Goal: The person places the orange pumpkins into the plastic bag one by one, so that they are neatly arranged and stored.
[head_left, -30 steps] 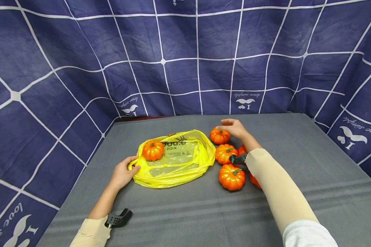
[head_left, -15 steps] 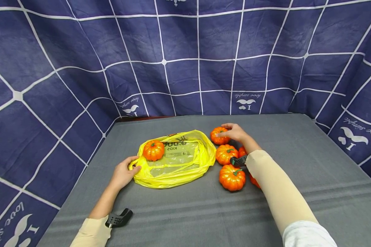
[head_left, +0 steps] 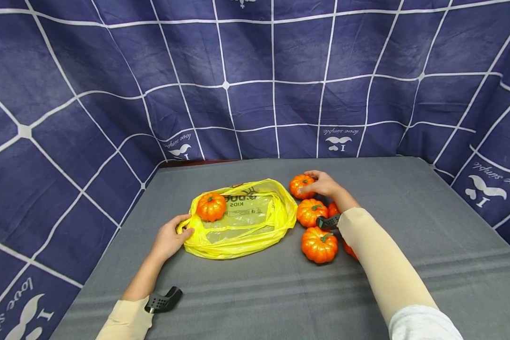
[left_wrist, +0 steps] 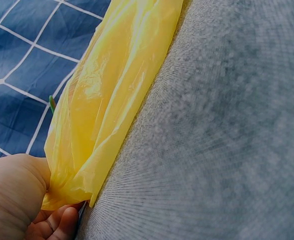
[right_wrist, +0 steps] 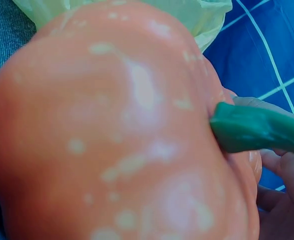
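A yellow plastic bag point(head_left: 242, 249) lies with its mouth spread on the grey cloth, one small orange pumpkin point(head_left: 211, 208) inside its left end. My left hand point(head_left: 170, 238) pinches the bag's left edge between thumb and fingers; in the left wrist view the gathered plastic point(left_wrist: 69, 192) runs between them. My right hand point(head_left: 323, 183) grips the farthest loose pumpkin point(head_left: 298, 185), thumb on the near side and fingers on the far side. A nearer pumpkin point(right_wrist: 111, 130) with a green stem fills the right wrist view, with part of the right hand point(right_wrist: 292, 175) behind it.
Beside the bag's right end sit a middle pumpkin point(head_left: 309, 212) and a front pumpkin point(head_left: 318, 245). More orange pumpkins show partly under my right forearm. A blue curtain point(head_left: 255, 108) with white grid lines stands behind and beside the cloth-covered table point(head_left: 238, 302).
My right hand has come down from above the far pumpkin, and its thumb and fingers have closed around it. The left hand and the bag have stayed in place.
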`<action>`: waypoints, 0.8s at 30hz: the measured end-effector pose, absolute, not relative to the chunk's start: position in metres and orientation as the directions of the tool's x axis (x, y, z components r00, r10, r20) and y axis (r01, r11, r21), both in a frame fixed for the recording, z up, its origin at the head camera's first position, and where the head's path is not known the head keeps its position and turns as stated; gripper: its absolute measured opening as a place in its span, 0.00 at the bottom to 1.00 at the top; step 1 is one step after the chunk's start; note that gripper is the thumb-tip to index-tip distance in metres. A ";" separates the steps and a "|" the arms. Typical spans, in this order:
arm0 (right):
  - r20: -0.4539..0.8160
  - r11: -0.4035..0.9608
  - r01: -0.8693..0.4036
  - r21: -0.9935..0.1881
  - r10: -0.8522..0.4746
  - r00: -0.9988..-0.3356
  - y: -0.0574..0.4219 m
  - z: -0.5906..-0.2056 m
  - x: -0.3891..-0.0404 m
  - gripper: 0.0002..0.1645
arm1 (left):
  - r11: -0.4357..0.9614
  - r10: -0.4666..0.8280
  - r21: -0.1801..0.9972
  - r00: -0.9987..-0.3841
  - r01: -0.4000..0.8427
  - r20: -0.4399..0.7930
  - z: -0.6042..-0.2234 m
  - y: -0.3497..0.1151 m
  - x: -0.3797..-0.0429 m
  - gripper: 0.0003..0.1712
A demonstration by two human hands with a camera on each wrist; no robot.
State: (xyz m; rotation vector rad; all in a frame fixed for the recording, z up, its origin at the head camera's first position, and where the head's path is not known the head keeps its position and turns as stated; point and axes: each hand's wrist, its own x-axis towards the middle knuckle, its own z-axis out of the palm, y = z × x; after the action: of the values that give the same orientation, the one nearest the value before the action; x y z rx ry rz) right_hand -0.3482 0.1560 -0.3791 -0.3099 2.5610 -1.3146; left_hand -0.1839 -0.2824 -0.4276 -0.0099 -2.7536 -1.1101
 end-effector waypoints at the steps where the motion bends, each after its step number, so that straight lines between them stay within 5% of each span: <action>1: -0.120 0.570 -0.074 -0.818 -0.296 -0.948 0.156 -0.379 -0.348 0.48 | 0.723 -0.057 0.687 -0.985 0.071 0.162 -0.428 -0.282 -0.184 0.26; 24: 0.030 0.443 -0.148 -0.884 -0.263 -0.964 0.142 -0.357 -0.347 0.45 | 0.719 -0.058 0.692 -0.988 0.057 0.142 -0.427 -0.283 -0.184 0.26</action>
State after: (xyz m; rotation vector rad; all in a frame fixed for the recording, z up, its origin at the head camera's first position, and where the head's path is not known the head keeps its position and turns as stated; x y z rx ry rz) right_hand -0.3474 0.1419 -0.3572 -0.3681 2.5720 -1.5581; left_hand -0.1842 -0.2825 -0.4265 0.0011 -2.7686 -1.1223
